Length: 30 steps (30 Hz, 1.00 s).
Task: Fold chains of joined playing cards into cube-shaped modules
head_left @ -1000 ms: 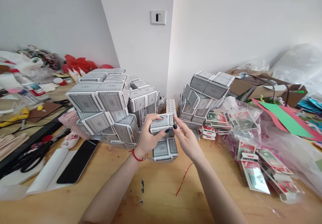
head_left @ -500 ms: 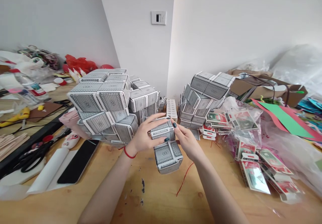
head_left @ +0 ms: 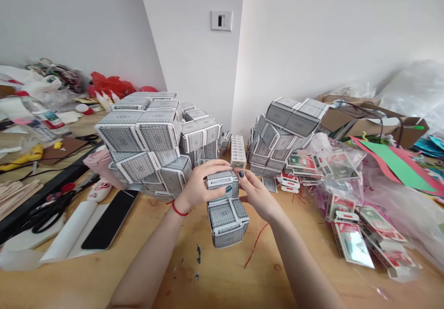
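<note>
A block folded from grey-patterned playing cards [head_left: 227, 216] hangs in front of me, made of joined boxes, one above the other. My left hand [head_left: 204, 182] is closed around its upper box, thumb on the near face and fingers over the top. On the right side of that box, my right hand [head_left: 255, 191] pinches the upper corner with thumb and fingertips. The far side of the box is hidden. Behind my hands stand a large stack of card boxes [head_left: 157, 135] at left and a smaller stack [head_left: 277, 140] at right.
A black phone [head_left: 109, 219], black scissors [head_left: 52, 209] and a paper roll [head_left: 67, 230] lie at left. Opened red card packs [head_left: 352, 244] and clear plastic [head_left: 391, 207] cover the right side. A red thread [head_left: 255, 246] lies near my right forearm. The wall rises behind.
The held card block has tipped a little, its lower box shifting slightly left and down. Both hands keep their hold. The whole view has shifted slightly.
</note>
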### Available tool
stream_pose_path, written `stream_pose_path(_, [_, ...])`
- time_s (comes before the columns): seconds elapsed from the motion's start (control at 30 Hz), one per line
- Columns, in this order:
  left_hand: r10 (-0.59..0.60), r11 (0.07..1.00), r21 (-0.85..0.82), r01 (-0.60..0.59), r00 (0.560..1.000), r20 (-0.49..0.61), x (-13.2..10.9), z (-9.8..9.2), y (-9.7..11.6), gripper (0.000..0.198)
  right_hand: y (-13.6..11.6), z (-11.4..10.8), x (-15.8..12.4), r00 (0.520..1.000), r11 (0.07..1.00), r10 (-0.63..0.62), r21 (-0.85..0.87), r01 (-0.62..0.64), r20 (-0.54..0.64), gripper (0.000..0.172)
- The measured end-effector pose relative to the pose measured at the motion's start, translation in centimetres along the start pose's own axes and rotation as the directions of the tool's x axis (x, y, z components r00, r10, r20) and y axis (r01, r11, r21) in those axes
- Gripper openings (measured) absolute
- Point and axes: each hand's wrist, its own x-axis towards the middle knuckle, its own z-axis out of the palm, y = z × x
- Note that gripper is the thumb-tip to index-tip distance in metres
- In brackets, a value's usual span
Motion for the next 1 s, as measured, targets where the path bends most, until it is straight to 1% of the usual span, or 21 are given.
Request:
stream_pose_path(0.07, [0.016,0.998,0.069,-0.011,0.998,-0.062,0.1,0.0,0.4,0.040,0.0,-0.6,-0.1,0.998,0.998,0.056,-0.025,-0.055,0.043,0.050])
stream_pose_path(0.1, [0.030,0.993,0.114,-0.019,0.994,-0.103,0.1,0.0,0.6,0.040,0.0,-0.8,-0.2,0.991,0.995,0.090,-0.048,-0.086,0.099,0.052])
stream_pose_path(0.17, [0.072,0.979,0.200,-0.035,0.981,-0.182,0.1,-0.1,1.1,0.041,0.1,-1.4,-0.2,0.958,0.987,0.149,-0.102,-0.127,0.243,0.053])
stream_pose_path(0.2, [0.096,0.971,0.233,-0.047,0.974,-0.206,0.0,-0.2,1.3,0.042,0.1,-1.6,-0.1,0.941,0.983,0.167,-0.127,-0.135,0.296,0.051])
stream_pose_path(0.23, [0.120,0.964,0.257,-0.062,0.968,-0.219,0.0,-0.3,1.4,0.042,0.1,-1.7,-0.1,0.931,0.980,0.177,-0.146,-0.136,0.321,0.048])
stream_pose_path(0.3, [0.162,0.953,0.287,-0.094,0.961,-0.222,-0.1,-0.5,1.6,0.043,0.0,-1.8,0.1,0.938,0.979,0.175,-0.157,-0.132,0.299,0.042])
stream_pose_path(0.37, [0.195,0.945,0.304,-0.124,0.957,-0.217,-0.2,-0.6,1.7,0.043,-0.2,-1.9,0.2,0.951,0.981,0.158,-0.155,-0.120,0.264,0.039])
stream_pose_path(0.4, [0.208,0.941,0.310,-0.135,0.954,-0.214,-0.2,-0.6,1.7,0.043,-0.2,-1.9,0.2,0.953,0.982,0.147,-0.154,-0.109,0.265,0.039])
stream_pose_path(0.6, [0.281,0.922,0.329,-0.203,0.936,-0.210,-0.3,-0.5,1.7,0.044,-0.5,-2.4,-0.1,0.932,0.987,0.103,-0.152,-0.052,0.349,0.044])
stream_pose_path(0.73, [0.337,0.904,0.342,-0.255,0.919,-0.206,-0.3,-0.4,1.8,0.046,-0.6,-2.6,-0.3,0.916,0.980,0.094,-0.199,-0.016,0.389,0.043])
stream_pose_path(0.83, [0.357,0.893,0.360,-0.270,0.912,-0.202,-0.3,-0.4,1.9,0.046,-0.8,-2.7,-0.3,0.914,0.972,0.059,-0.231,0.039,0.402,0.041])
stream_pose_path(1.0, [0.386,0.870,0.401,-0.286,0.902,-0.195,-0.3,-0.3,2.1,0.046,-0.7,-2.6,-0.2,0.916,0.936,-0.032,-0.310,0.168,0.400,0.040])
